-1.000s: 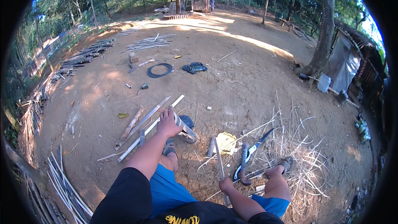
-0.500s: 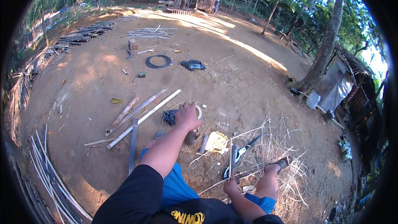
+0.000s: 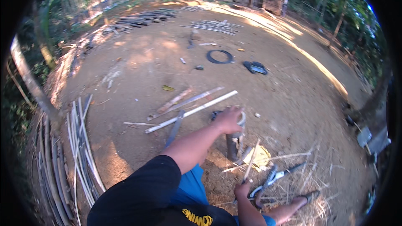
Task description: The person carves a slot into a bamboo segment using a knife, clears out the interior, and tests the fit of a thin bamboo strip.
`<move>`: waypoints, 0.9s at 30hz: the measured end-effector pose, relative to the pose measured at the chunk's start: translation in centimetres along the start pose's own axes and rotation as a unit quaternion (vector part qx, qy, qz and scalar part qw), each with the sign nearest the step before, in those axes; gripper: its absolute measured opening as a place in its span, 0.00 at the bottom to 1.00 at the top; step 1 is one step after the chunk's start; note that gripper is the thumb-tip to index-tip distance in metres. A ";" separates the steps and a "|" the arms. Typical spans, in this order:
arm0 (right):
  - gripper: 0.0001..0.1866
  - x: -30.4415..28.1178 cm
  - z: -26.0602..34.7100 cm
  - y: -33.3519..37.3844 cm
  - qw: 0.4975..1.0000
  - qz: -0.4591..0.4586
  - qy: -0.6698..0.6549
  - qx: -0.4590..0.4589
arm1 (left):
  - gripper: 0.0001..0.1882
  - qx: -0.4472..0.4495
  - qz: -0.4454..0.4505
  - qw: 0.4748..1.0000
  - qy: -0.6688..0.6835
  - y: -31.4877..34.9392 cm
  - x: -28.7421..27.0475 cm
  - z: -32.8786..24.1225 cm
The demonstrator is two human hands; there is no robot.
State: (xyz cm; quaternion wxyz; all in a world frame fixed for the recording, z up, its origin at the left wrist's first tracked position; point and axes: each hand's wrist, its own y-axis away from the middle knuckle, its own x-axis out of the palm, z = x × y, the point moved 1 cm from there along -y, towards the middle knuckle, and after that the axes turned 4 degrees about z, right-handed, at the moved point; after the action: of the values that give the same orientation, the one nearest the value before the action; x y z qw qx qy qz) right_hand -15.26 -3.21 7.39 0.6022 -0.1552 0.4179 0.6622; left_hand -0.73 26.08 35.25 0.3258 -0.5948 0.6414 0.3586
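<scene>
Our left hand (image 3: 228, 120) is clamped on the upper end of a hollow tube (image 3: 233, 146), fingers bent over its pale rim and thumb along the near side; the tube stands nearly upright before us, its foot on the bare soil. Our right hand (image 3: 242, 189) is closed in a fist around a thin strip (image 3: 252, 159) that slants up and away; whether it is wood or a blade, we cannot tell.

Close about the hands the ground is crowded. A crumpled yellow piece (image 3: 260, 157) lies just right of the tube, partly behind the strip. Beyond our right fist, a saw with a white grip (image 3: 276, 176) and a dark tool (image 3: 271, 173) lie crossed, blocking the way to the scattered shavings (image 3: 316, 203) by our sandalled foot (image 3: 310, 197).

Left of the tube, a long white slat (image 3: 192, 112) lies across the end of a dark flat strip (image 3: 175, 126), which runs down to our forearm. Farther left is a bundle of slats (image 3: 79, 155). Well ahead, we see a black coil (image 3: 219, 62) and dark sandals (image 3: 256, 68).
</scene>
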 end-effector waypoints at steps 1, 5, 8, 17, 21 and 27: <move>0.38 0.2 -1.1 -1.7 0.998 0.005 -0.059 -0.033 | 0.54 0.006 -0.005 1.000 -0.013 -0.5 -0.1 -1.2; 0.40 2.8 0.3 -2.5 1.000 -0.008 0.001 -0.006 | 0.54 -0.004 -0.026 0.999 -0.021 -1.9 0.1 -0.9; 0.40 3.8 -0.6 -2.7 1.000 -0.021 -0.006 -0.009 | 0.53 -0.006 -0.039 0.999 0.003 -3.8 0.4 -1.8; 0.49 2.4 -1.2 -1.8 0.971 0.229 0.060 0.009 | 0.34 -0.068 -0.078 0.986 0.129 -9.4 0.3 1.8; 0.40 1.8 -2.4 -1.3 0.964 0.252 0.078 0.030 | 0.26 -0.108 -0.034 0.973 0.200 -9.9 -0.8 6.7; 0.34 1.4 -9.6 -3.2 0.983 0.074 0.004 0.168 | 0.31 -0.126 -0.057 0.961 0.239 -9.6 -0.3 6.6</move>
State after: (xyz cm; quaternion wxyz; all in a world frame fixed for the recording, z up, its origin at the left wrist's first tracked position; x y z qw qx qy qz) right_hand -15.49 -9.68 -0.54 0.5675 -0.0236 0.5360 0.6245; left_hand 8.76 31.48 31.30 0.1051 -0.7351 0.6152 0.2649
